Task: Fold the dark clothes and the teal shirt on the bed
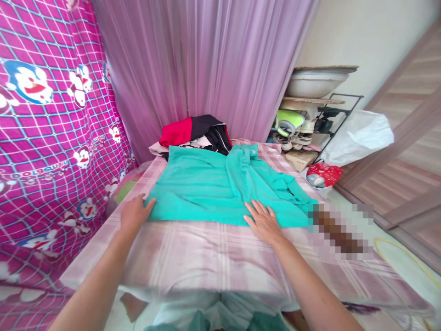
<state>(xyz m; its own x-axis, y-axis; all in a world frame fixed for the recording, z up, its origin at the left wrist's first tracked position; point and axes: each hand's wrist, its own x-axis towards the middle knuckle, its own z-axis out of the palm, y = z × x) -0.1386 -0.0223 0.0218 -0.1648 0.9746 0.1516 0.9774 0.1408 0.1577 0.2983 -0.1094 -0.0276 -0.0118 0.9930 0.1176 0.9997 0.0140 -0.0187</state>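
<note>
A teal long-sleeved garment (200, 184) is spread across the table, with one sleeve (239, 177) folded back over its body and some creases toward the right. My left hand (135, 214) rests at the garment's near left corner, its thumb on the cloth and apart from the fingers, which are partly hidden. With fingers spread, my right hand (264, 224) lies flat on the near edge, right of the middle. Neither hand lifts the cloth.
A pink checked cloth (193, 257) covers the table. Behind the garment lies a pile of red and black clothes (193, 131) before a purple curtain (206, 59). A shoe rack (330, 124) and white bag (361, 135) stand at right; a pink patterned curtain (58, 138) hangs at left.
</note>
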